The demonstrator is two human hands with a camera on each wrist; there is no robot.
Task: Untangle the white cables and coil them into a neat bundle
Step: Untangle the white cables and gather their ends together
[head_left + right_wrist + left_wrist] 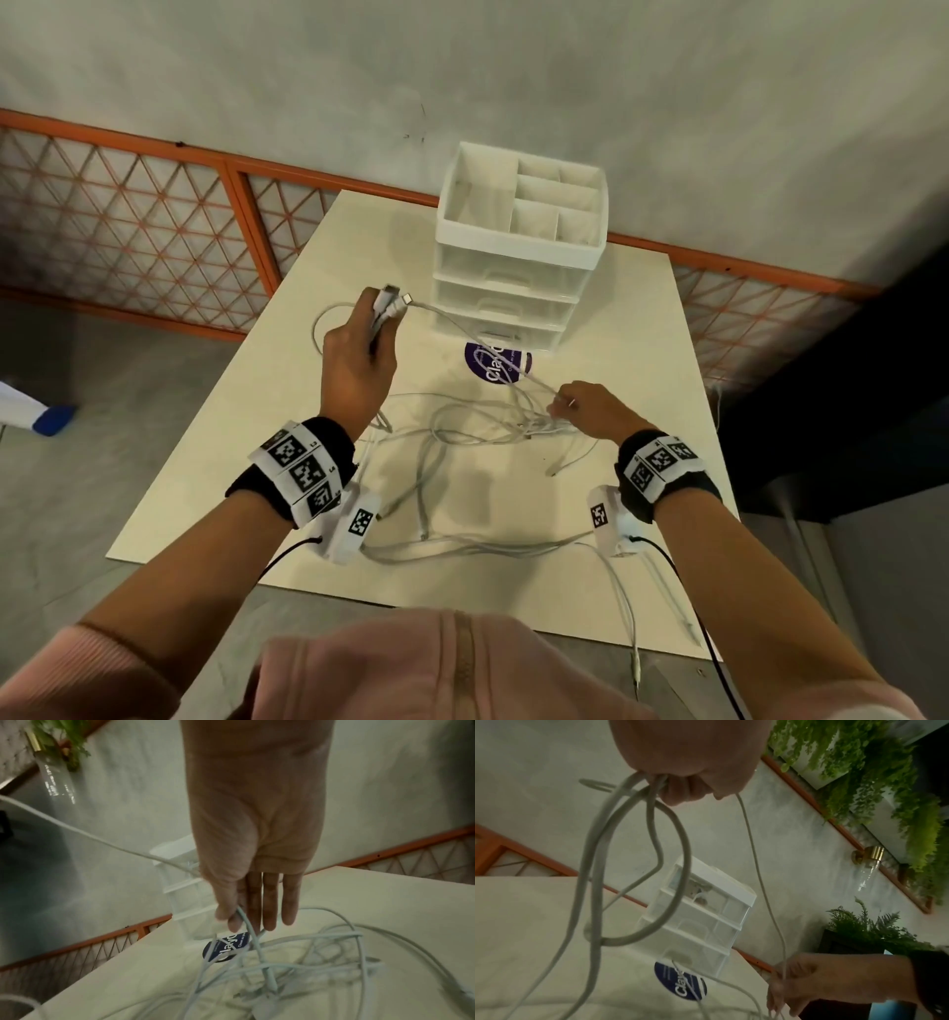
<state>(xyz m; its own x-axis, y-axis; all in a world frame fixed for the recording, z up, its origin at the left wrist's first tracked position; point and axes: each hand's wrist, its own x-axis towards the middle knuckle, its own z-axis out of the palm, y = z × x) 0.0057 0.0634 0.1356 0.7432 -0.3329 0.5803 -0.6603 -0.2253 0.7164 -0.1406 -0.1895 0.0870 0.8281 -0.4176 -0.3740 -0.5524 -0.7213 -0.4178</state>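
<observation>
Several white cables [477, 429] lie tangled on the cream table [287, 411]. My left hand [382, 318] is raised above the table's left side and grips a bunch of cable ends, their connectors [393, 298] sticking out past the fingers. In the left wrist view, loops [639, 862] hang from that left hand [680, 787]. One strand [462, 329] runs from it down to my right hand [562, 406], which pinches it just above the tangle. In the right wrist view, thumb and forefinger of my right hand [233, 916] pinch the strand [248, 925]; the other fingers are straight.
A white drawer organizer [518, 246] stands at the back of the table with a purple round sticker [495, 367] in front of it. Some cable ends [629, 616] hang over the front right edge. An orange lattice rail [154, 221] runs behind the table.
</observation>
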